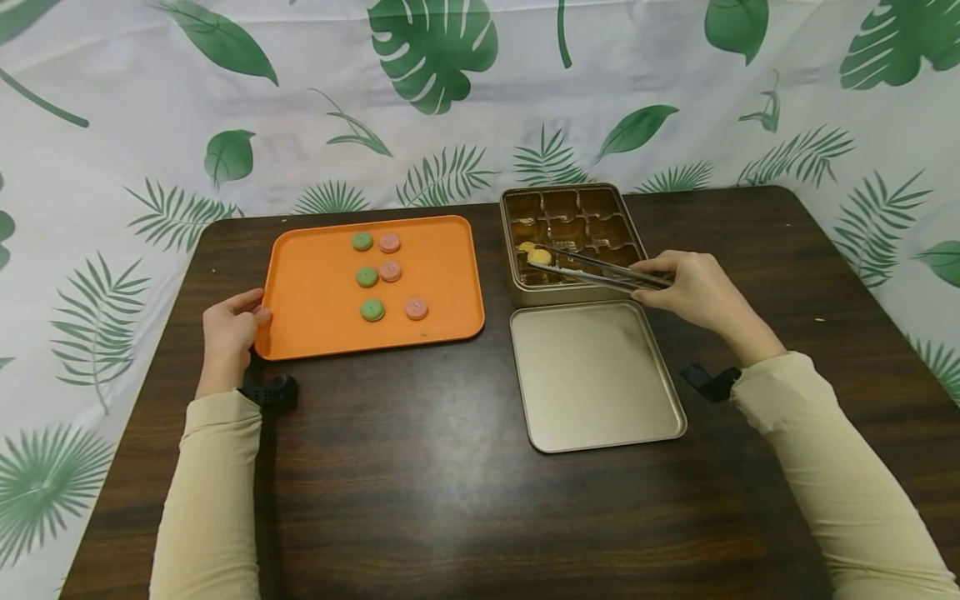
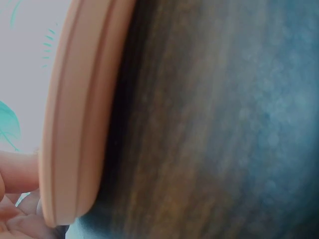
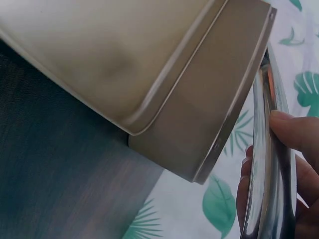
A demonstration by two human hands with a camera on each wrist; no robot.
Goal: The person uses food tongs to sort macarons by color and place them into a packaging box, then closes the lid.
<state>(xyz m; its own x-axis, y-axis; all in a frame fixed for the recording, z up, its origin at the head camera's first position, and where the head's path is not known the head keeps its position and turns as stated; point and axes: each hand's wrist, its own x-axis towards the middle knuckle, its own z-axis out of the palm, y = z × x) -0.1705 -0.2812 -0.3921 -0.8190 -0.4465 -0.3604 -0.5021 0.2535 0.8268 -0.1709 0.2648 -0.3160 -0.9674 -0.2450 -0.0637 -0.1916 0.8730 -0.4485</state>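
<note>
My left hand grips the left edge of an orange tray, its thumb at the rim. On the tray lie three green macarons and three pink macarons. My right hand holds metal tongs, thumb on one arm and fingers on the other in the right wrist view. Over the front left of a gold square tin with a brown divided insert, the tong tips are at a yellow macaron. Another yellow macaron sits just behind it. The tong tips lie outside the right wrist view.
The tin's gold lid lies flat on the dark wooden table, right in front of the tin. A white cloth with green leaves hangs behind the table. A small green crumb lies near the tray's front rim.
</note>
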